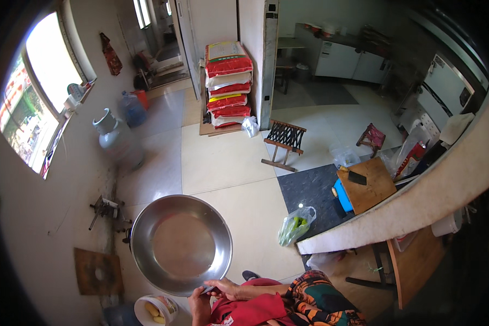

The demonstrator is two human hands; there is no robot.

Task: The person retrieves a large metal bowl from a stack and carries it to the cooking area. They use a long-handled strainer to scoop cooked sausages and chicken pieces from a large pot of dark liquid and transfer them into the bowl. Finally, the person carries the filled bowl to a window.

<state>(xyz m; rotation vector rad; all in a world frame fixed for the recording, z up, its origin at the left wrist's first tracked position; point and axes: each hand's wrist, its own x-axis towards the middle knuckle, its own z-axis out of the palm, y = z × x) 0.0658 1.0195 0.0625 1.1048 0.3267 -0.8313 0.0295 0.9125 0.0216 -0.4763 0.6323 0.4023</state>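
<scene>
A wide, shiny stainless steel basin point(182, 203) is in front of me, its open side facing up. A thin layer of something, perhaps water, seems to cover its bottom. Both hands meet at the basin's near rim. My left hand point(199, 305) grips the edge from the near side. Just to its right, my right hand point(225, 288) has its fingers at the rim too. The undersides of the fingers are hidden. Left of my hands stands a white bucket point(169, 307) holding a few yellowish, elongated items, perhaps potatoes.
Green vegetables in a plastic bag point(296, 226) lie on the floor at right, near a cleaver point(357, 177) on a wooden board point(373, 193). Folding stool point(284, 140), stacked sacks point(229, 61) and gas cylinder point(118, 140) stand farther off. A curved white ledge point(375, 222) juts in from the right.
</scene>
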